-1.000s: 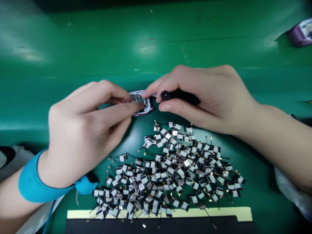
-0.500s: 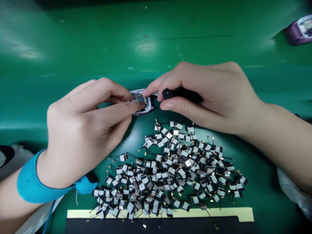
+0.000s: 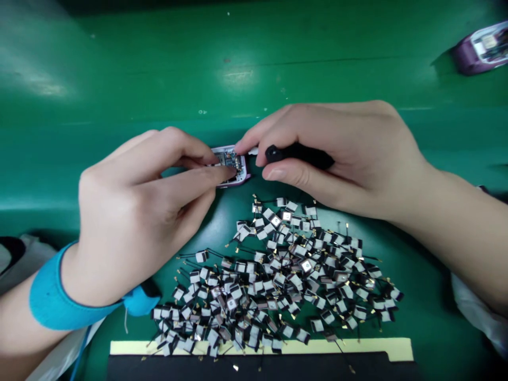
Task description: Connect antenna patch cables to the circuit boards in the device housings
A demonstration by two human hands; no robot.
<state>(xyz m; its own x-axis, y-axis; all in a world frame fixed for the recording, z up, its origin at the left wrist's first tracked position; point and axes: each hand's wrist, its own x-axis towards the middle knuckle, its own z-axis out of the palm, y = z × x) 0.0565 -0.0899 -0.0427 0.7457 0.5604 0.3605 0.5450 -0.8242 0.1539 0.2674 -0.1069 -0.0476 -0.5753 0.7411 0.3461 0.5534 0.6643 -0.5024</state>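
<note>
A small purple-and-white device housing [image 3: 240, 165] with an exposed circuit board lies near the middle of the green surface. My left hand [image 3: 146, 185] is closed on it from the left, with thumb and fingertips on the board and hiding its left part. My right hand [image 3: 333, 153] grips a black-handled tool [image 3: 274, 154], whose kind I cannot make out, between thumb and fingers. The right index fingertip touches the housing's upper right edge. Below both hands spreads a heap of small square antenna-like modules [image 3: 293, 280] with short black cables and gold connectors.
At the top right edge sits another purple housing [image 3: 468, 55] with its inside showing. A yellow strip [image 3: 130, 347] and a black sheet [image 3: 317, 368] lie along the near edge, some modules overlapping them. A blue wrist strap [image 3: 51, 291] circles my left wrist.
The hands keep almost the same pose on the housing and the tool. The view has shifted slightly, so more of the second housing shows at the top right.
</note>
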